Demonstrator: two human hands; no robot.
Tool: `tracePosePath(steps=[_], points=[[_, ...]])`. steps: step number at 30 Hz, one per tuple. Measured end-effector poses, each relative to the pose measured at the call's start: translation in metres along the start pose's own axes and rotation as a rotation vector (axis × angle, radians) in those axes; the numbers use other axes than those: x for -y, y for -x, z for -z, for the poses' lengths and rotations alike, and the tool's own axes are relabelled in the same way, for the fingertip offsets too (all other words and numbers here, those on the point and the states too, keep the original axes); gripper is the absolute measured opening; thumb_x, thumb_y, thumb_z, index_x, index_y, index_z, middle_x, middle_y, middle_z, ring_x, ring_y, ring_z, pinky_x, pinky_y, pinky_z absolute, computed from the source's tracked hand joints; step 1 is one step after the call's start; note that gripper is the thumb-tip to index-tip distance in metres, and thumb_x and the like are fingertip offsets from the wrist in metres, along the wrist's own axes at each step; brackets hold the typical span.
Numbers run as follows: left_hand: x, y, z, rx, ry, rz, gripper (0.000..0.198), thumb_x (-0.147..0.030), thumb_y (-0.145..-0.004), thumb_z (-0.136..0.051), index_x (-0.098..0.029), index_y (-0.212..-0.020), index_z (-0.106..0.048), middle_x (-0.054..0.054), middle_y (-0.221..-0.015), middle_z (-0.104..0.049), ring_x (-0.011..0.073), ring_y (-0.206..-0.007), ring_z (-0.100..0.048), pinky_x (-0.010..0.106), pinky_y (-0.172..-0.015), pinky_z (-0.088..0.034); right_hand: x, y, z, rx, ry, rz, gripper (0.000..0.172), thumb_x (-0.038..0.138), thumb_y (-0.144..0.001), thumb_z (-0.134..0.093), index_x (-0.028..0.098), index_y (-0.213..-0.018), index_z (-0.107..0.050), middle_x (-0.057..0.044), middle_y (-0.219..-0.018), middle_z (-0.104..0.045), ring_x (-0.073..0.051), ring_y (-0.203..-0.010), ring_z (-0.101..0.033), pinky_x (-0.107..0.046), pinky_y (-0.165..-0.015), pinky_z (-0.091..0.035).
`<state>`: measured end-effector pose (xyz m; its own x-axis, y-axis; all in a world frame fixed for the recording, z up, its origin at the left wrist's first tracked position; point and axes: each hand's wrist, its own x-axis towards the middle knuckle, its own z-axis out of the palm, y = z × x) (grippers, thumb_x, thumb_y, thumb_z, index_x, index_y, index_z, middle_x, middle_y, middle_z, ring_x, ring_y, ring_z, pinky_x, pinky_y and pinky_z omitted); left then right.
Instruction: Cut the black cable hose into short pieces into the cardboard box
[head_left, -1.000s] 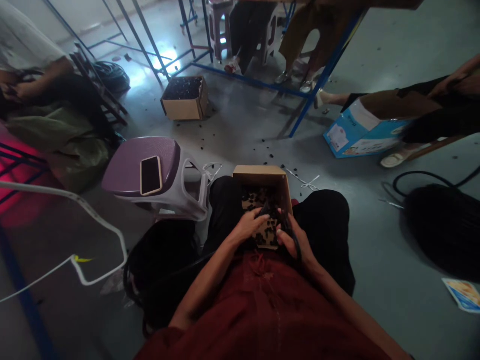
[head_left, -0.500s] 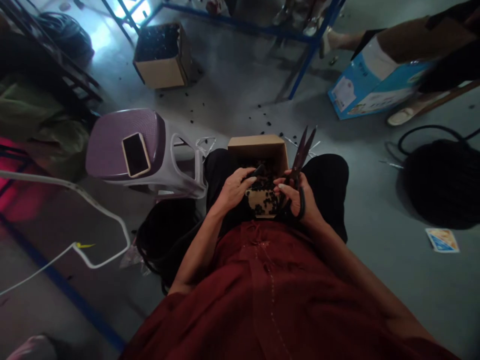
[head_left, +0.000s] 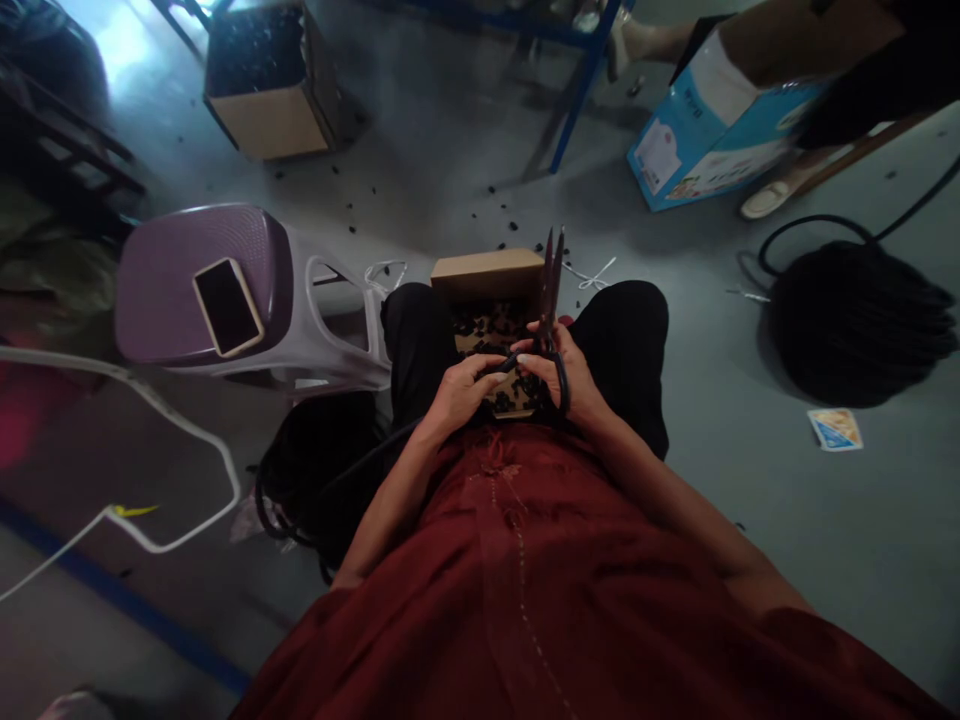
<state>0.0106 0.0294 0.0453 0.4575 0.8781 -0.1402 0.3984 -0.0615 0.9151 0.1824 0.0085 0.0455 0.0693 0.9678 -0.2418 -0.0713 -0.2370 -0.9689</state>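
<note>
Over a small cardboard box (head_left: 487, 264) between the knees, my left hand (head_left: 459, 394) pinches the end of a black cord (head_left: 510, 362). A length of black cord leads back from behind the left wrist to a dark coil (head_left: 330, 430) on the floor. My right hand (head_left: 576, 378) is closed around the handles of dark scissors (head_left: 551, 285), whose blades point away from me, slightly apart. Its thumb and fingertips meet the cord end beside the left fingertips. Small black pieces (head_left: 510, 400) lie inside the box.
To the left, a phone (head_left: 228, 308) rests on a purple-topped stool (head_left: 161, 270). A cardboard box (head_left: 274, 125) of black pieces stands beyond. At right are a large black coil (head_left: 859, 325), a blue carton (head_left: 720, 130) and another person's leg. Black bits dot the floor.
My hands have come together, and the right fingertips now touch the cord in my left hand. The scissors have swung more upright in view, with blades closer together. The whole view has shifted.
</note>
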Motion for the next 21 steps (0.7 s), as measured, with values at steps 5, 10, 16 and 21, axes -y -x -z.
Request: tracePosePath(steps=[5,10,16,21], points=[[-0.005,0.006,-0.005,-0.014,-0.359,-0.054,0.027,-0.022,-0.088,-0.047,-0.016,-0.111,-0.059,0.007,-0.106,-0.063,0.0163,-0.097,-0.058,0.028,-0.088,-0.044,-0.002,-0.001,-0.002,-0.022,-0.004,-0.016,0.051,0.037,-0.065,-0.067,0.024,-0.107,-0.041,0.003,-0.084,-0.056,-0.009,-0.062,-0.053,-0.025,-0.06,-0.046],[-0.004,0.017,-0.014,-0.102,-0.659,-0.049,0.033,-0.024,-0.091,-0.041,-0.015,-0.122,-0.052,0.009,-0.105,-0.061,0.018,-0.097,-0.054,0.028,-0.086,-0.042,-0.016,-0.009,-0.001,-0.107,-0.018,-0.054,0.05,0.039,-0.067,-0.064,0.024,-0.107,-0.038,0.003,-0.083,-0.053,-0.01,-0.061,-0.054,-0.026,-0.06,-0.048],[0.006,0.018,-0.019,-0.135,-0.555,-0.013,0.038,-0.039,-0.091,-0.04,-0.023,-0.123,-0.053,0.006,-0.1,-0.062,0.0147,-0.086,-0.057,0.022,-0.074,-0.042,-0.017,-0.007,-0.004,-0.111,0.018,-0.072,0.047,0.042,-0.069,-0.062,0.025,-0.107,-0.039,0.002,-0.083,-0.053,-0.009,-0.059,-0.054,-0.025,-0.056,-0.048],[0.011,0.003,0.005,-0.2,-0.232,-0.013,0.031,-0.034,-0.091,-0.041,-0.022,-0.113,-0.059,0.004,-0.107,-0.062,0.0145,-0.096,-0.056,0.023,-0.084,-0.041,-0.013,0.0,-0.003,-0.045,0.091,-0.041,0.043,0.048,-0.078,-0.053,0.024,-0.111,-0.04,-0.001,-0.085,-0.057,-0.012,-0.066,-0.057,-0.027,-0.063,-0.05]])
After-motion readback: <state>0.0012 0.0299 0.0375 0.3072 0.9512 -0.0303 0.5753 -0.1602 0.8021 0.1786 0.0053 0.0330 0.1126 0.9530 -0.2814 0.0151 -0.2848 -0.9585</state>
